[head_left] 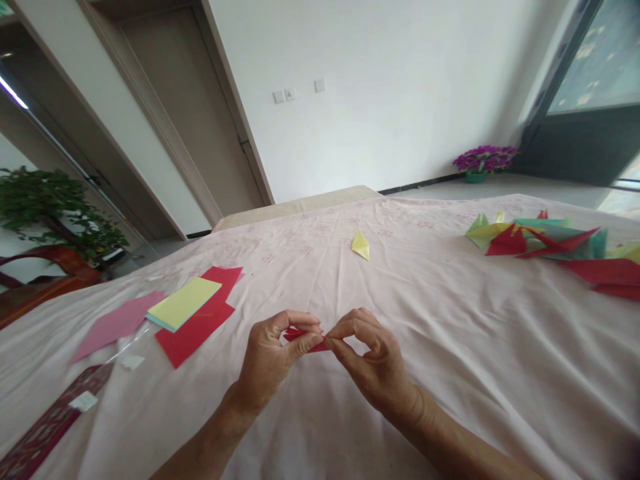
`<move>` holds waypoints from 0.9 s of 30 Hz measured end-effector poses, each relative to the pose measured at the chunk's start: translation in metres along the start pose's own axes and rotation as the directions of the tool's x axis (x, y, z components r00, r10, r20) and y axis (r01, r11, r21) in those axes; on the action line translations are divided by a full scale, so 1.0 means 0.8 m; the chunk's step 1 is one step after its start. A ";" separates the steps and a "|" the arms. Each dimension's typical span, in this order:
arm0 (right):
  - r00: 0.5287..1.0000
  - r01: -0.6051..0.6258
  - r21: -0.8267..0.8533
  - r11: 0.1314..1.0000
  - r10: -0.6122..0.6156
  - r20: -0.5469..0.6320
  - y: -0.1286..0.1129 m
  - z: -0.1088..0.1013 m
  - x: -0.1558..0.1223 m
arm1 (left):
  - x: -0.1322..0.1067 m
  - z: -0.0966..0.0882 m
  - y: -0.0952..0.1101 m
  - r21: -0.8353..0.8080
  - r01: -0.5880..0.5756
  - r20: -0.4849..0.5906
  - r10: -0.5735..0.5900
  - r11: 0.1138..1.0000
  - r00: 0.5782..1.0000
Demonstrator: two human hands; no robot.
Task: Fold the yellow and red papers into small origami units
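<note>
Both my hands meet low in the middle of the view over a pale pink cloth (450, 347). My left hand (273, 357) and my right hand (373, 363) pinch a small folded red paper (307, 340) between their fingertips. Each hand's fingers are curled and pressed on the paper, which is mostly hidden by them. The paper is held just above the cloth.
A yellow sheet stack (184, 303) lies on red sheets (197, 327) beside a pink sheet (117, 323) at left. A small yellow folded piece (361, 245) sits farther back. A pile of folded red, green and yellow pieces (550, 243) lies at right. Purple flowers (484, 160) stand by the wall.
</note>
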State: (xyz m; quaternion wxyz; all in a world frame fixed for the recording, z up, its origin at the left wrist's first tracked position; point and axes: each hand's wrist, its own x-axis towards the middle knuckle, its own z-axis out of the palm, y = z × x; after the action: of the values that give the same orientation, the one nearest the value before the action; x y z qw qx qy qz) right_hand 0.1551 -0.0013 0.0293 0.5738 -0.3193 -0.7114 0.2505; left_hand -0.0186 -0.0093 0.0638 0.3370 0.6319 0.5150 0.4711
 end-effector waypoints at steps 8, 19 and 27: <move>0.967 -0.256 0.115 0.960 0.253 0.041 0.007 0.008 -0.003 | 0.001 -0.001 -0.005 0.037 0.082 -0.076 -0.079 0.996 0.994; 0.995 -0.080 0.107 0.991 0.087 -0.057 0.004 0.003 -0.005 | 0.003 0.002 -0.015 -0.187 -0.099 -0.238 0.053 0.977 0.970; 0.982 0.049 0.006 0.999 -0.047 -0.185 0.006 -0.002 -0.001 | -0.029 0.008 -0.036 -0.103 -0.357 -0.229 0.327 0.928 0.917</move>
State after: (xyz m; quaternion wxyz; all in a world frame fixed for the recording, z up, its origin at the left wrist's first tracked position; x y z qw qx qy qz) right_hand 0.1575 0.0013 0.0256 0.6451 -0.3210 -0.6610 0.2096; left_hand -0.0228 -0.0246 0.0294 0.2378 0.6339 0.3935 0.6220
